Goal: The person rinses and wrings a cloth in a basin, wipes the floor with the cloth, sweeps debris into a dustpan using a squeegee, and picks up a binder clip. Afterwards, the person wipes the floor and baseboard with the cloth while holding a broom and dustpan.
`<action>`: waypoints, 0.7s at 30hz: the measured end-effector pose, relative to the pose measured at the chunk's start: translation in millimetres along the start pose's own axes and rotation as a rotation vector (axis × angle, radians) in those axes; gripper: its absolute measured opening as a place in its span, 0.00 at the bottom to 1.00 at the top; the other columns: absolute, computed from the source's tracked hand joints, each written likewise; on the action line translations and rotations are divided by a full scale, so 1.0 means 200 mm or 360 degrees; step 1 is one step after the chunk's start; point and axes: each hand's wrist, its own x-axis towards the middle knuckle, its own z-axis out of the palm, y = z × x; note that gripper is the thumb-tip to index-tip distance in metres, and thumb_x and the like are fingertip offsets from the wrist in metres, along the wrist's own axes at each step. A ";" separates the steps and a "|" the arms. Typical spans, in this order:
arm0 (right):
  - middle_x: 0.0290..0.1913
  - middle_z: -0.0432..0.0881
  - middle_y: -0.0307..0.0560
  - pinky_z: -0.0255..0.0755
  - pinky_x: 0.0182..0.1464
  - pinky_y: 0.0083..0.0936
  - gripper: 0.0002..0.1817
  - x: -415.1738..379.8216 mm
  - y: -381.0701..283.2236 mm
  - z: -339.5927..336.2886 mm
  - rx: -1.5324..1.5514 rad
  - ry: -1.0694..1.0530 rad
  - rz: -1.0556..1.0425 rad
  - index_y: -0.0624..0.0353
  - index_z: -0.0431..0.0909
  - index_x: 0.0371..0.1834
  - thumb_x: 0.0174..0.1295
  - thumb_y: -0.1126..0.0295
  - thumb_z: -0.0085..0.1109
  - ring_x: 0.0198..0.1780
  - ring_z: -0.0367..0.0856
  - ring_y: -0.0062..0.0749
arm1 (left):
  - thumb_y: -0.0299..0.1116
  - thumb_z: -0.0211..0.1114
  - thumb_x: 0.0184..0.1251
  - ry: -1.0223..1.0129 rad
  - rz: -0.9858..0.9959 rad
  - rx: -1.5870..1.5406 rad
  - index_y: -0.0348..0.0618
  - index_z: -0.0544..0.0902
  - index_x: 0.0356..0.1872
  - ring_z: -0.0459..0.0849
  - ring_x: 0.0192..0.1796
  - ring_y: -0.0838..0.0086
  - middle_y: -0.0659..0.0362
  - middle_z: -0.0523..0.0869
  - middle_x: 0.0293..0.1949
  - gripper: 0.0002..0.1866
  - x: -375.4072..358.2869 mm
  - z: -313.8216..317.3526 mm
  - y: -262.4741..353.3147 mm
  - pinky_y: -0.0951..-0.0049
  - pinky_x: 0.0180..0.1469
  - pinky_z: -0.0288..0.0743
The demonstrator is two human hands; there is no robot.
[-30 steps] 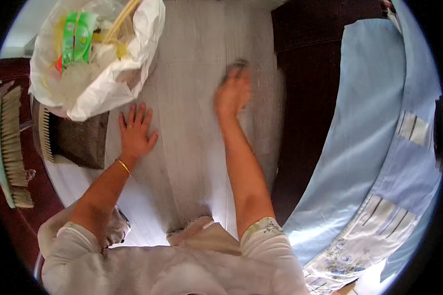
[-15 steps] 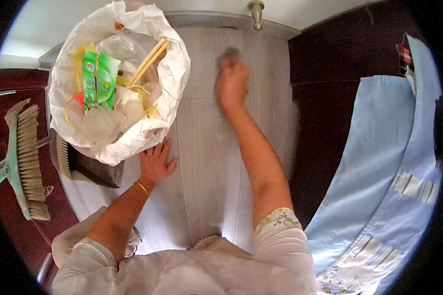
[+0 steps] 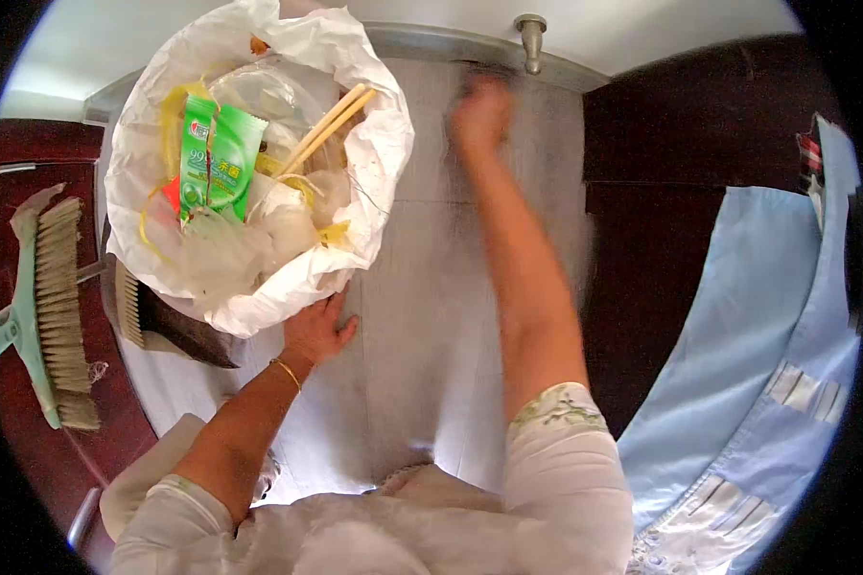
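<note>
My left hand [image 3: 318, 331] lies flat on the grey wood-look floor [image 3: 403, 355], fingers spread. Its fingertips are partly hidden below the rim of a bin lined with a white plastic bag [image 3: 379, 182]. In the bin lie a green packet [image 3: 222, 158], a pair of wooden chopsticks [image 3: 326, 129] and crumpled clear plastic. Far forward, near the skirting, my right hand [image 3: 482, 113] is closed on a dark grey wad [image 3: 489, 72], pressed to the floor. Motion blurs this hand, and I cannot make out exactly what the wad is.
A dustpan [image 3: 177, 326] stands beside the bin, with a pale green brush [image 3: 53, 316] farther left. A metal doorstop [image 3: 530, 43] sticks out at the far wall. Dark red-brown furniture [image 3: 652, 278] borders the right, where blue cloth [image 3: 738, 307] hangs.
My right hand has slid forward and slightly right with the dark wad, nearer the skirting. My left hand stays flat on the floor. The view has shifted slightly.
</note>
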 end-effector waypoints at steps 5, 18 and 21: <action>0.49 0.78 0.51 0.68 0.54 0.39 0.14 -0.26 -0.35 -0.01 0.0602 -0.0580 -0.0688 0.58 0.79 0.43 0.53 0.77 0.50 0.52 0.73 0.49 | 0.51 0.60 0.54 0.0051 0.0045 -0.0016 0.48 0.66 0.63 0.54 0.69 0.53 0.53 0.55 0.70 0.35 0.00 -0.01 -0.02 0.40 0.64 0.46; 0.38 0.79 0.54 0.70 0.49 0.41 0.12 -0.23 -0.24 0.02 0.0004 -0.0343 -0.0517 0.57 0.80 0.39 0.54 0.78 0.51 0.46 0.75 0.49 | 0.51 0.61 0.51 0.0010 -0.0001 0.0043 0.48 0.68 0.62 0.62 0.63 0.55 0.53 0.58 0.69 0.36 0.01 -0.02 0.00 0.41 0.61 0.49; 0.42 0.79 0.53 0.70 0.50 0.38 0.15 -0.33 -0.17 -0.16 0.0232 -0.0620 -0.0771 0.52 0.81 0.42 0.54 0.79 0.50 0.49 0.75 0.47 | 0.50 0.61 0.52 0.0219 0.0117 0.0053 0.48 0.67 0.62 0.60 0.65 0.55 0.52 0.57 0.69 0.35 0.00 0.02 -0.02 0.41 0.61 0.49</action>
